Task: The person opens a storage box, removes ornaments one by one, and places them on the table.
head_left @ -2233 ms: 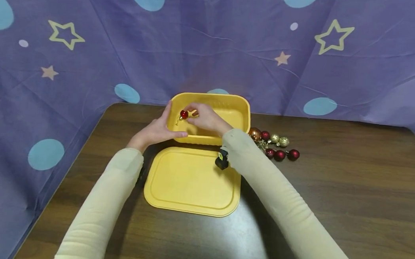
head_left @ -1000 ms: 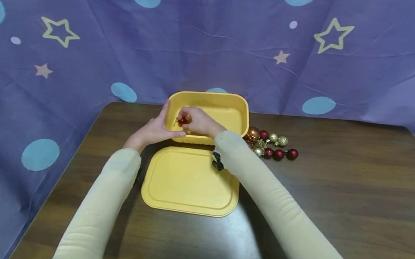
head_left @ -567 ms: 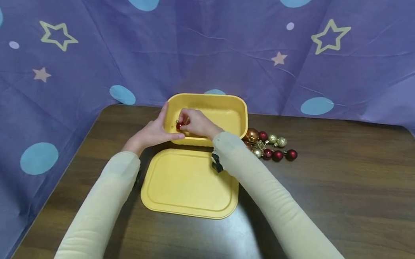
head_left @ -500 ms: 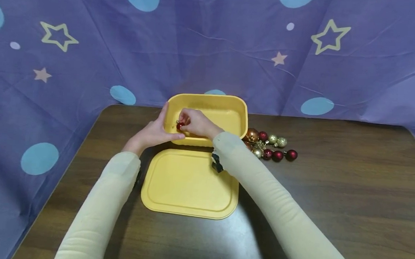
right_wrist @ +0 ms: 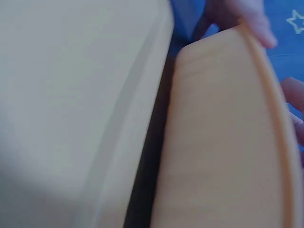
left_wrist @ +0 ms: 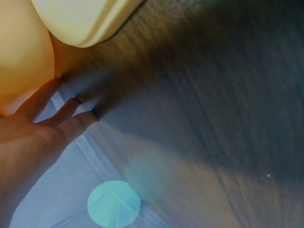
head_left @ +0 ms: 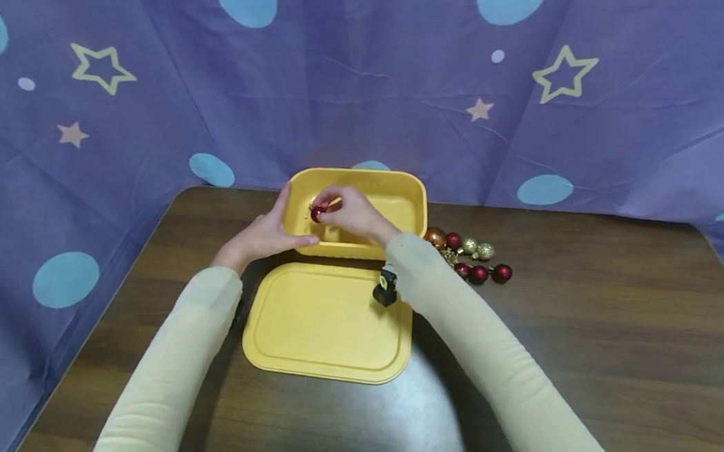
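My right hand (head_left: 356, 212) is over the left part of the yellow box (head_left: 409, 208), its thumb and fingers pinching a small red bauble (head_left: 318, 213) with a gold hanger. In the right wrist view, only some of that hand's fingers (right_wrist: 293, 97) show beyond the box's rim. My left hand (head_left: 264, 236) holds the box at its front left corner, thumb over the front rim. The left wrist view has three of its fingertips (left_wrist: 88, 118) low by the wooden table (left_wrist: 190, 137). In front of the box lies its flat yellow lid (head_left: 331, 321).
Right of the box, partly behind my right sleeve, lies a cluster of small baubles: dark red ones (head_left: 501, 273), glittery gold ones (head_left: 485, 251) and an orange one (head_left: 436, 237). A patterned purple cloth (head_left: 371, 74) hangs behind the table.
My right hand lowered the red bauble into the box's left end, and has since lifted slightly with it still pinched. My left hand stays at the box corner.
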{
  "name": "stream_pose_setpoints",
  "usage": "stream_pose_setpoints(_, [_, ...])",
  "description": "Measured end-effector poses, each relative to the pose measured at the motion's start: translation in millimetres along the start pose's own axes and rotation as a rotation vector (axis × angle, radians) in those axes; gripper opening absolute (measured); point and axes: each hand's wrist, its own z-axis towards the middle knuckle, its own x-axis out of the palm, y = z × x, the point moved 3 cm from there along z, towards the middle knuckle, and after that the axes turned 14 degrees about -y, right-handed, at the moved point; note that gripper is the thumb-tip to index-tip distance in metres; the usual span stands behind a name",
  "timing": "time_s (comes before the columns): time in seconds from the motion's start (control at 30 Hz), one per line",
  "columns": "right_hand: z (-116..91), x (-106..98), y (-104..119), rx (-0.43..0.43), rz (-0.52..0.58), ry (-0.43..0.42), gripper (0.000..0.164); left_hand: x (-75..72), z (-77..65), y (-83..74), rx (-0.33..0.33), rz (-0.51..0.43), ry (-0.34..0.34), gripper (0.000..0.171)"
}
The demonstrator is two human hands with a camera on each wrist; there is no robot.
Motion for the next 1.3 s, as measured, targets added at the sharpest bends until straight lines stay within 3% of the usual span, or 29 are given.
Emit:
stream_pose_setpoints(0.23, [-19, -19, 7, -0.006, 0.152, -0.058, 0.022, 0.5, -1.3, -0.7, -0.019, 0.003, 0.001, 0.124])
stream_pose_setpoints(0.7, [-53, -42, 4, -0.039, 0.260, -0.045, 0.026, -1.2, -0.8, 2.4, -0.020, -0.011, 0.000, 0.124])
stream_pose_setpoints(0.93, [-64, -55, 4, -0.069, 0.205, -0.034, 0.026, -1.1, -0.4, 0.5, -0.025, 0.010, 0.003, 0.123])
stream_pose_setpoints(1.3, [-85, -89, 15, -0.132, 0.060, 0.071, 0.026, -1.0, -0.3, 2.9, -0.024, 0.020, -0.015, 0.124])
